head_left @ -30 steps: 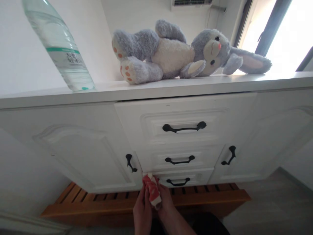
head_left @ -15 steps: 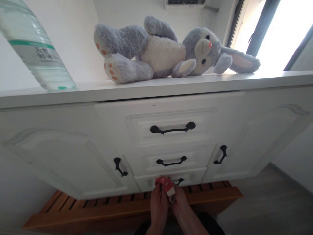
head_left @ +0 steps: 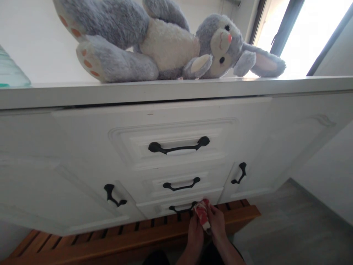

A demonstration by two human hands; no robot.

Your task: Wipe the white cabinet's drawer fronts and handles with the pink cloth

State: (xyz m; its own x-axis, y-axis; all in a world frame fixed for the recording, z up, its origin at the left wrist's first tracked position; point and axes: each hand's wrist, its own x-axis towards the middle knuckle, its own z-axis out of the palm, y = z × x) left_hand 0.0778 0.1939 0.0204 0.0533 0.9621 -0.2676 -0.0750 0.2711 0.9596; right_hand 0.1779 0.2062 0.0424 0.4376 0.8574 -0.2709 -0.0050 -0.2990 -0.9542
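Observation:
Low in front of the cabinet, my left hand (head_left: pixel 195 228) and my right hand (head_left: pixel 217 222) are close together. Between them is a small, soft-looking red and white cloth item (head_left: pixel 202 213) with a pale lower end; its exact kind is too small and dim to make out. The fingers of both hands are closed on it, left hand on its left side, right hand on its right. Just behind it is the black handle (head_left: pixel 182 209) of the lowest drawer, apparently untouched.
A white cabinet (head_left: pixel 91 147) with black handles fills the view, its drawers shut. On its top lie a grey plush rabbit (head_left: pixel 168 48) and, at far left, part of a clear bottle (head_left: pixel 12 71). A slatted wooden bench (head_left: pixel 110 241) runs below. A window is at upper right.
My view has come nearer the cabinet and shifted left-to-right shapes: the rabbit looks larger, the bottle is mostly out of frame. Both hands, still holding the cloth item, appear further right.

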